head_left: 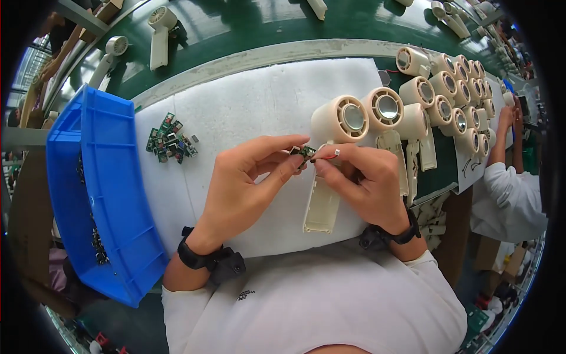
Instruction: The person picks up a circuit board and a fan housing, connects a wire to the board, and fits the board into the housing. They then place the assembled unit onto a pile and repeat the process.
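Between my two hands, above the white mat [247, 94], is a small green circuit board [304, 152]. My left hand [244, 183] pinches its left side between thumb and fingertips. My right hand [362, 177] is closed at its other end, where a red wire with a small white plug [336, 153] shows by the fingers; whether they grip the board or the wire I cannot tell. Under my right hand lies a cream handheld fan [341, 120], its round head pointing away and its opened handle [322, 203] toward me, partly hidden by the hand.
A pile of small circuit boards [171, 138] lies on the mat's left. Beside it stands a tilted blue bin [121, 194] with boards inside. Many cream fan heads [421, 91] crowd the right. Beyond runs a green conveyor [247, 26] carrying fans. A co-worker's arm [501, 138] is far right.
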Available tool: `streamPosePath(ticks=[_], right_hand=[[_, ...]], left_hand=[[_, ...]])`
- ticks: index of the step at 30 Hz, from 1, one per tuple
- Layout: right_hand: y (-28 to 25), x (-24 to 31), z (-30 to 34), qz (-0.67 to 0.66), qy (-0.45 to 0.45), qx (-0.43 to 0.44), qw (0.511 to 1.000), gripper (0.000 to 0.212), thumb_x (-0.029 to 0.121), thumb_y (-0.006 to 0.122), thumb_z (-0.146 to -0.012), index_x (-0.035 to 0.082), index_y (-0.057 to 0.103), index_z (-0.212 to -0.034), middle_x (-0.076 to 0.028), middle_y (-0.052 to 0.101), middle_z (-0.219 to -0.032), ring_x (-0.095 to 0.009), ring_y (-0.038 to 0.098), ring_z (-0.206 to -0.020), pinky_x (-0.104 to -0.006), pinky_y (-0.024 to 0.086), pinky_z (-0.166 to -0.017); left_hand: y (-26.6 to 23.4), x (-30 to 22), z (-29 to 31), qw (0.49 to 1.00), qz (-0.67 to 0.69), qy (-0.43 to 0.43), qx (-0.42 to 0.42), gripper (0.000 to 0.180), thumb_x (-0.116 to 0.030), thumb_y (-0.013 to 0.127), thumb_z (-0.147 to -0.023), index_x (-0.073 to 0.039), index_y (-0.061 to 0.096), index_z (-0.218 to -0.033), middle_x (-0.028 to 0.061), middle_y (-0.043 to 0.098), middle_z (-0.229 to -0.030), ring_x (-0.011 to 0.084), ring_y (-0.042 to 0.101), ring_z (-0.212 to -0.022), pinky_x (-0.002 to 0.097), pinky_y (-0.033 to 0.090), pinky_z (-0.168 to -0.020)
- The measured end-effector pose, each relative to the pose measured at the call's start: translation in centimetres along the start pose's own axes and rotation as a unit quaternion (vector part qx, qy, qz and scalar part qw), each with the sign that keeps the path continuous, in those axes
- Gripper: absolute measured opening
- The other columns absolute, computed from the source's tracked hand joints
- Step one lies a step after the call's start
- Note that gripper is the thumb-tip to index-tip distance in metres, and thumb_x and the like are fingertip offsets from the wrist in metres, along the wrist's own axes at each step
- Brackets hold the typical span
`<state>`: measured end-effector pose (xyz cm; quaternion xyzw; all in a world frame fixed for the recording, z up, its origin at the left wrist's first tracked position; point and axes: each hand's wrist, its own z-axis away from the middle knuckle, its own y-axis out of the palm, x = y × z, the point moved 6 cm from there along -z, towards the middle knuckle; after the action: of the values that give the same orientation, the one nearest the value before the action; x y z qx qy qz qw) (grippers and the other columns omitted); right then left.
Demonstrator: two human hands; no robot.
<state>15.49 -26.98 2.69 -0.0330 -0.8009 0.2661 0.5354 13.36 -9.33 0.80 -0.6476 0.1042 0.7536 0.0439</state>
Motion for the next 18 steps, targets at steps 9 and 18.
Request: streamPosePath(ticks=[9, 18], right_hand=[[-0.1, 0.1, 0.3, 0.007, 0.017, 0.005, 1.0, 0.013, 0.003, 0.075, -0.085, 0.004, 0.075, -0.098, 0.003, 0.057, -0.058, -0.001, 0.046, -0.048, -0.0204, 0.032, -0.045], [-0.3, 0.6, 0.4, -0.008, 0.032, 0.015, 0.999, 0.011, 0.002, 0.076, -0.083, 0.003, 0.074, -0.094, 0.001, 0.058, -0.058, -0.003, 0.047, -0.045, -0.0217, 0.034, -0.044]], left_hand=[[0.2, -0.4, 0.1, 0.998, -0.028, 0.061, 0.0, 0.031, 0.009, 0.064, -0.092, 0.002, 0.069, -0.122, 0.0132, 0.071, -0.108, 0.0179, 0.071, -0.098, 0.0295, 0.058, -0.089], [0.2, -1.0, 0.3, 0.989, -0.106, 0.104, 0.027, 0.034, 0.015, 0.063, -0.09, 0.003, 0.069, -0.121, 0.0163, 0.07, -0.112, 0.0212, 0.071, -0.098, 0.0311, 0.059, -0.088]])
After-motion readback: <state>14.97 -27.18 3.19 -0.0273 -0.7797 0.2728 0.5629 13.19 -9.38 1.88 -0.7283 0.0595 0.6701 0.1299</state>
